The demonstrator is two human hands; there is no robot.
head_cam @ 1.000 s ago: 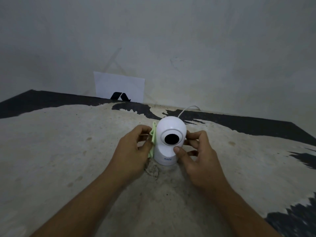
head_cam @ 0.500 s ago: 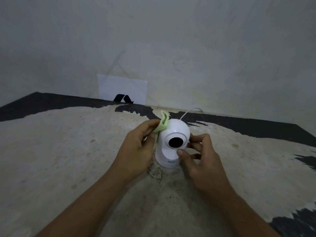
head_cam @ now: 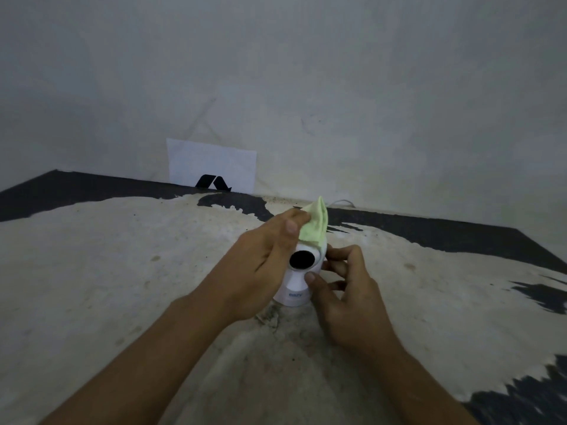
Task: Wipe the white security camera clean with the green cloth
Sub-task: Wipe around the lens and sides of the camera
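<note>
Up and over goes the green cloth point(head_cam: 313, 223): a second ago it was pressed flat on the side of the white security camera point(head_cam: 299, 276) at about 9 o'clock, half a second ago it had climbed toward 11, and now it sits on the crown at 12 o'clock, draped over the dome. Left hand point(head_cam: 264, 256) has followed it, sliding from the flank up to the top. Its fingers are curled, pinching the cloth between thumb and fingertips against the dome. One cloth corner pokes up free toward the wall.

Right hand point(head_cam: 340, 285) has barely shifted. It is half closed around the camera at 3 o'clock, thumb on the front just under the black lens point(head_cam: 302, 260), other fingers on the far side, steadying the body.

Camera stands upright on the worn, pale tabletop point(head_cam: 122, 286), roughly centre, base down, lens facing the person. Thin white cable point(head_cam: 340, 203) runs off behind it toward 12 o'clock. White paper with a black logo point(head_cam: 211, 167) leans on the wall at about 11 o'clock, well apart.

Progress, as a judgement: mid-wipe. Left flank looks covered, top in hand. Lens face, right side, base and back are probably still to do. Can't tell how clean any surface is; lighting is dim.
</note>
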